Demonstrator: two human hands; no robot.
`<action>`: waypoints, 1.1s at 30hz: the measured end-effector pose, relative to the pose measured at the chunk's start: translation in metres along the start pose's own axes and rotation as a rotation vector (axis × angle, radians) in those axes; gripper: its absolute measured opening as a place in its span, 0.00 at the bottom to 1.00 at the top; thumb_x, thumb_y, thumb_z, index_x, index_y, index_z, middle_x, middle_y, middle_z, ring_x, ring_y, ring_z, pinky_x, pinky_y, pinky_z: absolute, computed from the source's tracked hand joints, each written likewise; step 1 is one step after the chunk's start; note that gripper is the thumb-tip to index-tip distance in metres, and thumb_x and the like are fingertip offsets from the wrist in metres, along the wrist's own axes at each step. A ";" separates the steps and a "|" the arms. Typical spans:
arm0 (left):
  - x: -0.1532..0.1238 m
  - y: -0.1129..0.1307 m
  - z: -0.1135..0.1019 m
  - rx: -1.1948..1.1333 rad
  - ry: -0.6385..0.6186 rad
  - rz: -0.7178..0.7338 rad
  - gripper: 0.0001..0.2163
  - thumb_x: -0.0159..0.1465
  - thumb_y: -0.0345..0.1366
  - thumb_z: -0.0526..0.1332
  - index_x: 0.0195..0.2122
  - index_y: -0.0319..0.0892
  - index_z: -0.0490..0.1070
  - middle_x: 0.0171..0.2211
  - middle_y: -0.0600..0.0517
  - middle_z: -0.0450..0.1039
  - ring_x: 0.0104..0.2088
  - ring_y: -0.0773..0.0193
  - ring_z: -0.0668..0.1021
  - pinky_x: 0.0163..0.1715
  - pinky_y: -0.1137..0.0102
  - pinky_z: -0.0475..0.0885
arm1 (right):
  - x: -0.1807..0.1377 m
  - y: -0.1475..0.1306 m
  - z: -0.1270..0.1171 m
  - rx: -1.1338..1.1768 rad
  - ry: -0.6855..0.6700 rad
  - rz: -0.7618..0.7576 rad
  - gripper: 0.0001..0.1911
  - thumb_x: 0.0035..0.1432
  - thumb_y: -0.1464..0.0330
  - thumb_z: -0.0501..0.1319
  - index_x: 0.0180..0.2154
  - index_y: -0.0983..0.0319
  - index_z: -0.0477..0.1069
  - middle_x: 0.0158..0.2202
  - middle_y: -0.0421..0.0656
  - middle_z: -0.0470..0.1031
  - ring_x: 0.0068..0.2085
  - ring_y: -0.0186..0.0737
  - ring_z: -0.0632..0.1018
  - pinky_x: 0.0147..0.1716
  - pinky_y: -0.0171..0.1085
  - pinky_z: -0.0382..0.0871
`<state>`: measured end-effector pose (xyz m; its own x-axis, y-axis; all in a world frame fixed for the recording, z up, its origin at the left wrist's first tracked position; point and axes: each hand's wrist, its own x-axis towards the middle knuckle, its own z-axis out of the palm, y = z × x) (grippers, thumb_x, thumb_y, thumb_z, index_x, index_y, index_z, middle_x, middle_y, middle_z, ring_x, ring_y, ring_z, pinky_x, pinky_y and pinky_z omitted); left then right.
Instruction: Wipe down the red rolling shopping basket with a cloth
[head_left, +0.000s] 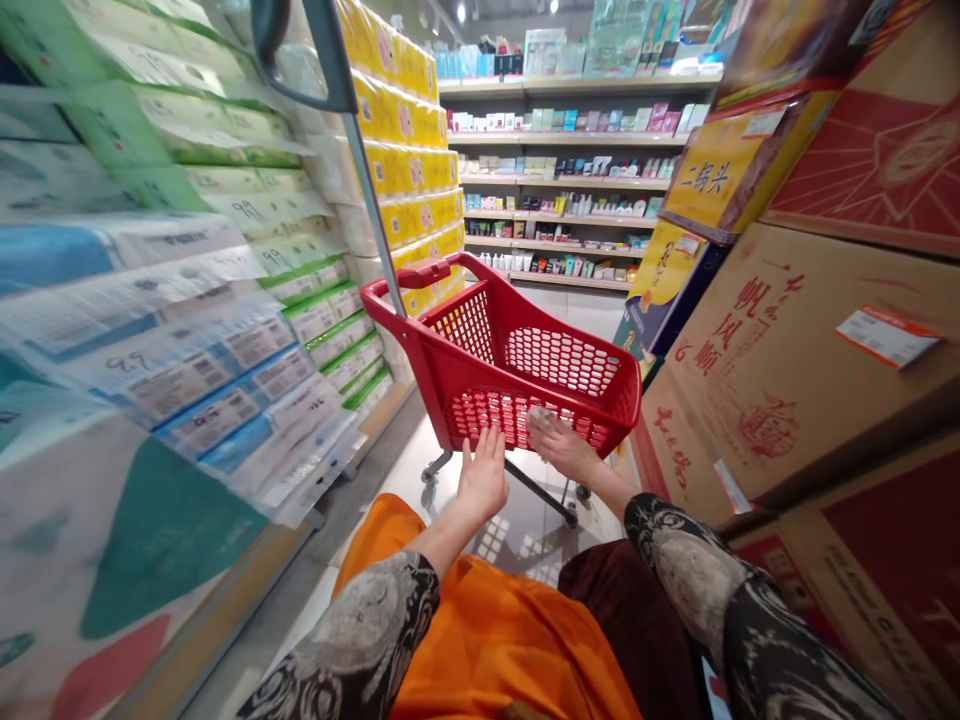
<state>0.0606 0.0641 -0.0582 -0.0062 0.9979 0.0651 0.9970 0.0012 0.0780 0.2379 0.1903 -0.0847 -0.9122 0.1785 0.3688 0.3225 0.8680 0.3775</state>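
Observation:
A red plastic shopping cart (525,385) with a perforated basket stands in front of me, its side turned towards me and its tall grey handle rising at the left. My left hand (484,480) is open, fingers stretched upward, at the lower side wall of the basket; whether it touches the plastic I cannot tell. With my right hand (566,450) I hold a small crumpled greyish-white cloth (541,418) against the same side wall, farther right. The fingers partly cover the cloth. The basket holds nothing that I can see.
Stacked tissue packs (247,230) line the left on a low wooden-edged platform. Yellow packs (409,140) rise behind the cart. Cardboard cartons (825,370) tower close on the right. Shelves (570,180) of small boxes and bottles stand at the back. An orange garment (495,640) covers my lap.

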 end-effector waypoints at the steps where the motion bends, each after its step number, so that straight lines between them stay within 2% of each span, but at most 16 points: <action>1: -0.001 -0.002 0.002 -0.003 -0.005 0.001 0.34 0.55 0.34 0.52 0.63 0.33 0.45 0.65 0.43 0.42 0.65 0.55 0.47 0.61 0.52 0.44 | -0.006 -0.007 0.008 0.002 -0.041 -0.002 0.13 0.58 0.75 0.55 0.45 0.66 0.71 0.54 0.51 0.69 0.59 0.47 0.64 0.58 0.50 0.57; 4: -0.002 -0.010 0.006 -0.005 -0.015 -0.015 0.34 0.55 0.34 0.52 0.63 0.33 0.46 0.65 0.43 0.43 0.65 0.55 0.47 0.61 0.51 0.44 | -0.006 -0.020 0.019 0.029 -0.096 -0.016 0.11 0.57 0.74 0.56 0.41 0.65 0.73 0.52 0.49 0.71 0.58 0.47 0.65 0.58 0.48 0.58; 7: 0.007 -0.020 0.003 0.006 0.007 -0.058 0.34 0.54 0.33 0.52 0.63 0.32 0.46 0.65 0.42 0.42 0.65 0.55 0.47 0.61 0.51 0.44 | 0.029 -0.014 0.007 0.036 0.001 -0.044 0.16 0.59 0.73 0.54 0.49 0.65 0.69 0.56 0.49 0.66 0.60 0.48 0.62 0.59 0.51 0.54; 9: 0.016 -0.026 -0.003 0.015 0.031 -0.090 0.35 0.54 0.33 0.52 0.63 0.31 0.45 0.66 0.42 0.41 0.65 0.55 0.46 0.61 0.51 0.44 | 0.060 -0.004 -0.003 0.022 0.087 -0.006 0.20 0.59 0.74 0.52 0.54 0.65 0.64 0.59 0.50 0.61 0.62 0.50 0.58 0.60 0.54 0.51; 12: 0.023 -0.033 -0.013 0.020 0.054 -0.113 0.35 0.54 0.33 0.53 0.63 0.31 0.44 0.66 0.42 0.39 0.65 0.55 0.46 0.61 0.51 0.43 | 0.085 0.002 -0.003 0.023 0.102 0.044 0.22 0.60 0.75 0.51 0.56 0.66 0.62 0.60 0.52 0.59 0.63 0.49 0.56 0.61 0.54 0.49; 15: 0.021 -0.039 -0.016 0.012 0.053 -0.118 0.35 0.54 0.33 0.53 0.63 0.32 0.44 0.66 0.42 0.39 0.65 0.55 0.46 0.61 0.50 0.44 | 0.072 -0.010 0.018 0.046 -0.029 0.004 0.17 0.60 0.74 0.52 0.50 0.67 0.68 0.57 0.52 0.64 0.61 0.49 0.60 0.61 0.52 0.52; 19: 0.012 -0.048 -0.013 0.011 0.037 -0.126 0.35 0.54 0.33 0.52 0.63 0.32 0.44 0.66 0.42 0.40 0.65 0.54 0.46 0.61 0.50 0.44 | 0.045 -0.030 0.040 0.064 -0.188 0.043 0.15 0.60 0.72 0.52 0.47 0.67 0.71 0.55 0.53 0.67 0.59 0.48 0.64 0.57 0.46 0.61; 21: 0.012 -0.052 -0.013 0.014 0.030 -0.138 0.34 0.54 0.33 0.52 0.63 0.32 0.44 0.66 0.42 0.40 0.65 0.54 0.46 0.61 0.51 0.44 | 0.049 -0.028 0.034 0.079 -0.177 -0.018 0.14 0.60 0.72 0.53 0.46 0.67 0.71 0.54 0.52 0.68 0.59 0.48 0.64 0.58 0.47 0.60; 23: 0.016 -0.056 -0.015 0.026 0.038 -0.150 0.34 0.54 0.32 0.52 0.63 0.32 0.44 0.66 0.41 0.40 0.65 0.54 0.46 0.61 0.51 0.44 | 0.068 -0.018 0.019 0.081 -0.099 -0.090 0.16 0.60 0.72 0.53 0.48 0.66 0.70 0.56 0.51 0.67 0.61 0.49 0.61 0.59 0.51 0.55; 27: 0.026 -0.062 -0.021 0.033 0.088 -0.162 0.33 0.55 0.31 0.51 0.63 0.32 0.44 0.65 0.42 0.41 0.65 0.54 0.47 0.61 0.50 0.44 | 0.114 0.004 -0.006 0.019 0.087 -0.023 0.21 0.60 0.75 0.52 0.55 0.65 0.63 0.60 0.51 0.61 0.62 0.50 0.57 0.60 0.55 0.51; 30: 0.028 -0.065 -0.025 0.017 0.116 -0.163 0.33 0.55 0.31 0.51 0.63 0.32 0.45 0.66 0.42 0.41 0.65 0.54 0.48 0.61 0.50 0.44 | 0.122 0.002 0.001 -0.009 0.099 -0.023 0.19 0.60 0.75 0.52 0.52 0.66 0.66 0.58 0.52 0.64 0.61 0.50 0.60 0.60 0.53 0.54; 33: 0.025 -0.068 -0.025 0.022 0.108 -0.152 0.35 0.54 0.32 0.52 0.63 0.33 0.45 0.66 0.43 0.39 0.65 0.53 0.47 0.61 0.51 0.43 | 0.107 -0.014 0.023 0.002 -0.011 -0.038 0.15 0.59 0.73 0.53 0.47 0.67 0.70 0.54 0.52 0.68 0.59 0.51 0.64 0.58 0.51 0.58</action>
<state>-0.0097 0.0870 -0.0368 -0.1643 0.9733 0.1603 0.9853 0.1543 0.0733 0.1300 0.2077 -0.0704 -0.9264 0.1503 0.3452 0.2871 0.8751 0.3896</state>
